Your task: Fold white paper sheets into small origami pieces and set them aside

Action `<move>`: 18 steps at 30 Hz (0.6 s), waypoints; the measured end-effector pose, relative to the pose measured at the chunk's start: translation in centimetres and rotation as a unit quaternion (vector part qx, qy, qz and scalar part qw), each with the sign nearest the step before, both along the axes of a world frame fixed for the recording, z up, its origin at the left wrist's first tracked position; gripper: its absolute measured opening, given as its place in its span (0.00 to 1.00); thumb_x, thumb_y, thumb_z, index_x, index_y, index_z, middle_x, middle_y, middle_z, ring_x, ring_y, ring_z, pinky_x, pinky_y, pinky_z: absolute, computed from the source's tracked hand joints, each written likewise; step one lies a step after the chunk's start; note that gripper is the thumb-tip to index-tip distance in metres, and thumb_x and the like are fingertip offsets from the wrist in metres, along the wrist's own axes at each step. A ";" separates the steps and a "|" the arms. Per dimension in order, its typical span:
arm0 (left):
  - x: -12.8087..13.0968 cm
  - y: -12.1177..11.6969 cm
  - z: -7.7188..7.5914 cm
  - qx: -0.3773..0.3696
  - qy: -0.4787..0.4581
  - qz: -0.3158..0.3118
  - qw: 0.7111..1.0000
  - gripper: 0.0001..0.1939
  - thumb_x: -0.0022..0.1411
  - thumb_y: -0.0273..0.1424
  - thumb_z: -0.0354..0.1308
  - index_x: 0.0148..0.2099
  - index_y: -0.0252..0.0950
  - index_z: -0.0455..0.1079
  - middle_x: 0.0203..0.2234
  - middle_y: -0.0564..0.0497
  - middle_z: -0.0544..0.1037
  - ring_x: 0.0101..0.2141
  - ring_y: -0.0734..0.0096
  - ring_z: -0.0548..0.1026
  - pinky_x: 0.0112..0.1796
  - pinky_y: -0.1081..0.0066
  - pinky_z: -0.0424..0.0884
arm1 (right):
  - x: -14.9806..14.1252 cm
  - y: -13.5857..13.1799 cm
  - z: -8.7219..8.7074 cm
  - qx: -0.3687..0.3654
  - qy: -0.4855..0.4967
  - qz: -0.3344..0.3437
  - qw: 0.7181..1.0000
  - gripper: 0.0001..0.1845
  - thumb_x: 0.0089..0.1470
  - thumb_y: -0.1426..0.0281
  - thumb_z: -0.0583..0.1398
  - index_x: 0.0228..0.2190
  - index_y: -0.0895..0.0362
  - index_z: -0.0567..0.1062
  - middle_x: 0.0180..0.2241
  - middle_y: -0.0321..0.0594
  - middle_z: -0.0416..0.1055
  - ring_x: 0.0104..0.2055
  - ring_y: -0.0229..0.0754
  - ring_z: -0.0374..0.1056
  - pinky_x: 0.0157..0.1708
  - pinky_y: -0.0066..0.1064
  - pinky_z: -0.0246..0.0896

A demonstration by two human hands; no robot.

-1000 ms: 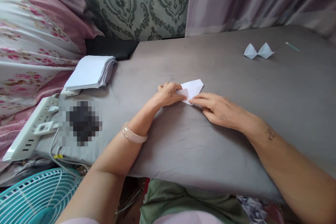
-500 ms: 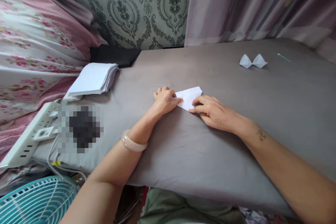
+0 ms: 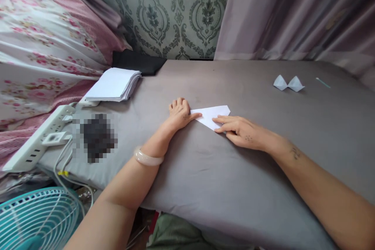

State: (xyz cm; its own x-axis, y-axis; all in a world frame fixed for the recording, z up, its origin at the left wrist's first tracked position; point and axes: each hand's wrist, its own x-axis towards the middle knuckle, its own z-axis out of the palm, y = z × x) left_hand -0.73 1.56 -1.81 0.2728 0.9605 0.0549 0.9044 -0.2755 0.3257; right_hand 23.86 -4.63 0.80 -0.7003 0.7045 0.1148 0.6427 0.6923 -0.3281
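Note:
A folded piece of white paper [image 3: 206,116], tapering to the left and blunt at its right end, lies flat on the grey bedsheet. My left hand [image 3: 180,115] pins its narrow end, the thumb pressed on top and the other fingers curled just beyond the left tip. On the wide end rests my right hand [image 3: 238,129], its fingers apart and stretched over the lower right edge. Farther back on the right stands a white folded paper shape [image 3: 295,83] with two peaks.
A thin stick [image 3: 324,83] lies far right. At left are a stack of white paper [image 3: 113,85], a black flat item [image 3: 139,62], a white power strip [image 3: 27,146] with cables and a blurred dark patch [image 3: 99,137]. A turquoise fan [image 3: 41,218] stands below the bed edge.
The view has shifted a little. My right fingers have moved from the paper's lower edge farther onto its wide end, which lies flatter. My left thumb still presses the narrow end.

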 end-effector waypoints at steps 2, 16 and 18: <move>-1.0 0.5 0.3 -0.014 -0.006 -0.011 1.000 0.29 0.57 0.55 0.55 0.45 0.33 0.63 0.50 0.38 0.64 0.51 0.49 0.61 0.52 0.53 0.55 | 0.0 0.0 -0.2 0.008 0.007 -0.005 1.000 0.24 0.50 0.81 0.53 0.44 0.53 0.79 0.56 0.42 0.69 0.61 0.47 0.62 0.60 0.44 0.58; 2.1 -2.2 2.0 0.048 -0.072 -0.237 0.968 0.13 0.68 0.29 0.46 0.43 0.35 0.72 0.36 0.47 0.76 0.37 0.68 0.72 0.40 0.70 0.67 | -1.8 -2.3 -2.4 0.087 0.034 -0.065 0.994 0.19 0.54 0.82 0.51 0.41 0.59 0.76 0.57 0.51 0.68 0.62 0.53 0.60 0.57 0.48 0.62; 2.6 -2.8 1.6 0.037 -0.035 -0.271 0.961 0.15 0.68 0.26 0.45 0.47 0.34 0.72 0.39 0.45 0.75 0.40 0.66 0.72 0.43 0.69 0.67 | -1.7 -2.3 -2.4 0.078 0.041 -0.066 0.994 0.19 0.55 0.82 0.51 0.42 0.59 0.76 0.57 0.50 0.68 0.62 0.53 0.59 0.57 0.48 0.62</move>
